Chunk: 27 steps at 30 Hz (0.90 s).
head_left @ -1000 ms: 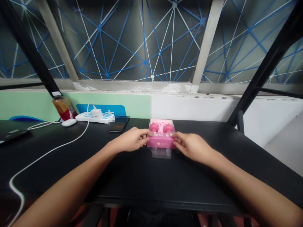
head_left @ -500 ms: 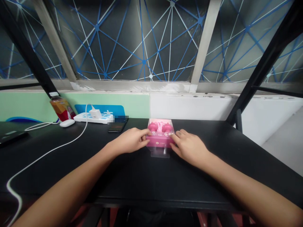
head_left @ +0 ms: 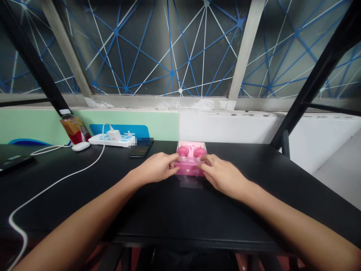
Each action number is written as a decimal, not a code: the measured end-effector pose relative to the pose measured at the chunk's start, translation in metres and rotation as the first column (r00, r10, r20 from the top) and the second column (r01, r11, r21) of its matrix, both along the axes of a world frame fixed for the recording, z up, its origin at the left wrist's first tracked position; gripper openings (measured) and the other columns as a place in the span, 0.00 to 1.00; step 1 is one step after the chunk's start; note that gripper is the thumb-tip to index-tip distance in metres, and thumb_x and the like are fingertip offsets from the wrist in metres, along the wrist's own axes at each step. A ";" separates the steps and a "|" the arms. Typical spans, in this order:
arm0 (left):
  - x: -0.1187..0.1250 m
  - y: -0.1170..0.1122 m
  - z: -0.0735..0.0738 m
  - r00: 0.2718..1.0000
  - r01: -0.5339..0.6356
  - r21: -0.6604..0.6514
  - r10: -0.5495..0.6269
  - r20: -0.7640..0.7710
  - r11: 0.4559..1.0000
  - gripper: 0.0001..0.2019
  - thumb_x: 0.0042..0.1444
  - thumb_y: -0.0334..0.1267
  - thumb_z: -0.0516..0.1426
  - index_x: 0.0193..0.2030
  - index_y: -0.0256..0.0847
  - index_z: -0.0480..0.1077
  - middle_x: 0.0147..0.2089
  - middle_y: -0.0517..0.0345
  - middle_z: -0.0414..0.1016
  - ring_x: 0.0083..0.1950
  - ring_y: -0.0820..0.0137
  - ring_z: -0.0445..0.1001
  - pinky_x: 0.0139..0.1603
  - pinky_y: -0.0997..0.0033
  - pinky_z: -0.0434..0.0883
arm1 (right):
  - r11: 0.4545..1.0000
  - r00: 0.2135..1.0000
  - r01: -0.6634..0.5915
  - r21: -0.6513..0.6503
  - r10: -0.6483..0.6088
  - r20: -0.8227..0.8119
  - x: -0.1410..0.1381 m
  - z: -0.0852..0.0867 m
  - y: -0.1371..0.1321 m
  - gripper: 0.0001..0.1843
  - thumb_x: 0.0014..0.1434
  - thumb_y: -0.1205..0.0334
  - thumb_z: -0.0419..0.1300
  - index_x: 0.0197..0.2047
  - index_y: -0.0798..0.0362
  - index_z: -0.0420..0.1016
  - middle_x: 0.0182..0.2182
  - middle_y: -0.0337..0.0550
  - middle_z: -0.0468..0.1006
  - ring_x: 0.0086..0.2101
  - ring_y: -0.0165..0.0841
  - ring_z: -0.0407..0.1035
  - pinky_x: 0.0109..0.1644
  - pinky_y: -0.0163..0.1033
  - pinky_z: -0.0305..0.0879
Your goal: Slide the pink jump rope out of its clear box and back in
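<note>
A small pink box [head_left: 188,167] with pink earphones showing under its clear top lies on the black desk [head_left: 175,210], a clear plastic flap sticking out at its near edge. My left hand [head_left: 156,168] grips the box's left side with curled fingers. My right hand [head_left: 222,176] rests on the box's right side, its fingers reaching over the top front edge. Both hands hold the box against the desk.
At the back left stand a drink bottle [head_left: 73,128], a white mouse [head_left: 80,146], a white power strip [head_left: 111,140] with a charger and a white cable [head_left: 56,183] trailing toward me, and a dark phone [head_left: 140,150]. Black frame posts rise at both sides.
My right hand has slid leftward and further over the top of the pink box. The left hand and the box have hardly moved.
</note>
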<state>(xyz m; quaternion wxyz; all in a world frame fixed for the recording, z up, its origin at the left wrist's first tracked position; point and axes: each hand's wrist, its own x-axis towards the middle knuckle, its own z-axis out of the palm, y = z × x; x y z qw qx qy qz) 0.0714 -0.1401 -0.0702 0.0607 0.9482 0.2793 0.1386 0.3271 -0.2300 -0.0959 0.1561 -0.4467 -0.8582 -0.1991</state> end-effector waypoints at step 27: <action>-0.002 0.001 0.000 0.999 0.011 -0.056 -0.009 0.035 0.998 0.08 0.60 0.37 0.55 0.46 0.41 0.69 0.29 0.61 0.74 0.29 0.72 0.72 0.31 0.75 0.62 | 0.993 0.998 -0.018 -0.117 0.012 -0.054 -0.006 0.006 -0.009 0.18 0.60 0.52 0.60 0.48 0.54 0.76 0.55 0.56 0.69 0.53 0.47 0.64 0.50 0.51 0.71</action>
